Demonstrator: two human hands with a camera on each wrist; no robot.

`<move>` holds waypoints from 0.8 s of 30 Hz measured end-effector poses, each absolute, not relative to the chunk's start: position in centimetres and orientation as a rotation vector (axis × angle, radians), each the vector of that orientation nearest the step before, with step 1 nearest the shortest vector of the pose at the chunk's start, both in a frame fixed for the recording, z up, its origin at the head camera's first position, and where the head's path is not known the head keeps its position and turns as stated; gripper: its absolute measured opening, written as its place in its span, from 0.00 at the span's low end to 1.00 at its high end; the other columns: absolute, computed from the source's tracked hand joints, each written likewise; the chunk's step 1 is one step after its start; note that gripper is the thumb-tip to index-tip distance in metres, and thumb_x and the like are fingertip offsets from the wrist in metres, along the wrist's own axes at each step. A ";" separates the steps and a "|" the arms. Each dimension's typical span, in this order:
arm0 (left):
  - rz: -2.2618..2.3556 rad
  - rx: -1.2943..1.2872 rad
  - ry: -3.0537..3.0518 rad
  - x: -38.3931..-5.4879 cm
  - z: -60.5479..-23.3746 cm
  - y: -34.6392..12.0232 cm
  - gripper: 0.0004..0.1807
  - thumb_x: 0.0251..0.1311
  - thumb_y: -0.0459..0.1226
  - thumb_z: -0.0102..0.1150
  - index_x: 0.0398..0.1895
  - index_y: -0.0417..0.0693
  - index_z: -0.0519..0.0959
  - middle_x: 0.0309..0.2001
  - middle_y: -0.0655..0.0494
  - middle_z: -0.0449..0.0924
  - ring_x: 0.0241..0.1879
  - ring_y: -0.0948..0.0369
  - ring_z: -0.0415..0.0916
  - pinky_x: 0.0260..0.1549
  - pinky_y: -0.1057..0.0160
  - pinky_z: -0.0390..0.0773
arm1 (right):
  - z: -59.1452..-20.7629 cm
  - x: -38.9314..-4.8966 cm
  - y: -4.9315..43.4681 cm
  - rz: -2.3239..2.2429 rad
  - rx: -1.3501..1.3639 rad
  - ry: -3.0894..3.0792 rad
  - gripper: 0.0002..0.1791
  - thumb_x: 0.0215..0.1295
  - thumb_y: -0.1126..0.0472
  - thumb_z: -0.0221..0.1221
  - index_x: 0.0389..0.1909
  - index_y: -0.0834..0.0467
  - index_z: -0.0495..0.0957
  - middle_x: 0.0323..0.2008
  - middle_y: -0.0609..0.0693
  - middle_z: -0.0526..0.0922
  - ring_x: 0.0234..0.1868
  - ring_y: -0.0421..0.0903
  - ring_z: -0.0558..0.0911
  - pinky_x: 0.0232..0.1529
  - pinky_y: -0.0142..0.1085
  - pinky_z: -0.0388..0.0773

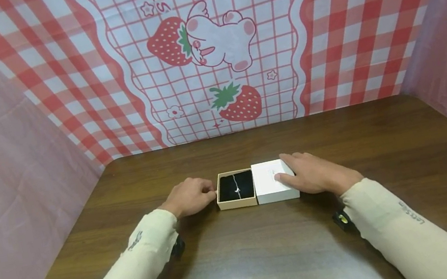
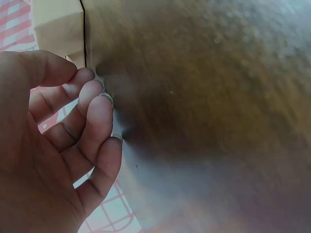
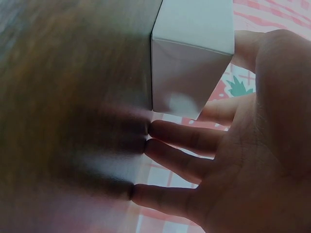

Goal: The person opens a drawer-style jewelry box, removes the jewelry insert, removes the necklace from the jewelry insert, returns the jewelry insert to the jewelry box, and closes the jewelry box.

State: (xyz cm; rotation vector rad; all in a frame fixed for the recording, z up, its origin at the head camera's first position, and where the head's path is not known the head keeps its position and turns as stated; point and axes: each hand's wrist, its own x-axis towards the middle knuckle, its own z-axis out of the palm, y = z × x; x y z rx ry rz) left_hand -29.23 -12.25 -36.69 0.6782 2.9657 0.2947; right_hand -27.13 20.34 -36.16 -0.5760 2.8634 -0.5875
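Observation:
A shallow box base (image 1: 238, 203) with cream sides sits on the table, a black cushion (image 1: 225, 190) inside it. Across the cushion runs a thin silver chain (image 1: 237, 190) with a small charm. Right beside the base stands a white box lid (image 1: 264, 182), top side up, with faint print. My left hand (image 1: 190, 196) is at the base's left side, fingers loosely bent and tips on the table; thumb and forefinger meet by the box corner (image 2: 58, 34). My right hand (image 1: 312, 172) rests at the lid's right side, thumb on its top, with several fingertips touching the table.
The brown wooden table (image 1: 266, 256) extends around the boxes. Behind it hangs a red-and-white checked cloth (image 1: 349, 37) with strawberries. Pink curtains (image 1: 3, 188) flank both sides. Dark wrist devices (image 1: 343, 220) sit under my cream sleeves (image 1: 404, 222).

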 end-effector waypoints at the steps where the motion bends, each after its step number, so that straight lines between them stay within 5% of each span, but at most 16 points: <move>1: 0.294 0.678 2.966 -29.2 -36.7 -12.3 0.07 0.64 0.47 0.55 0.28 0.62 0.79 0.31 0.64 0.79 0.33 0.61 0.74 0.36 0.53 0.76 | -36.2 -27.1 20.3 -0.586 -0.576 2.864 0.45 0.71 0.36 0.52 0.76 0.65 0.55 0.71 0.67 0.63 0.71 0.65 0.63 0.67 0.62 0.59; 24: 0.378 0.556 3.075 -29.2 -36.9 -12.2 0.06 0.63 0.45 0.57 0.38 0.58 0.81 0.35 0.63 0.81 0.36 0.61 0.77 0.38 0.52 0.78 | -36.1 -27.0 20.4 -0.598 -0.572 2.863 0.45 0.71 0.36 0.52 0.76 0.64 0.55 0.72 0.67 0.62 0.71 0.65 0.62 0.66 0.63 0.59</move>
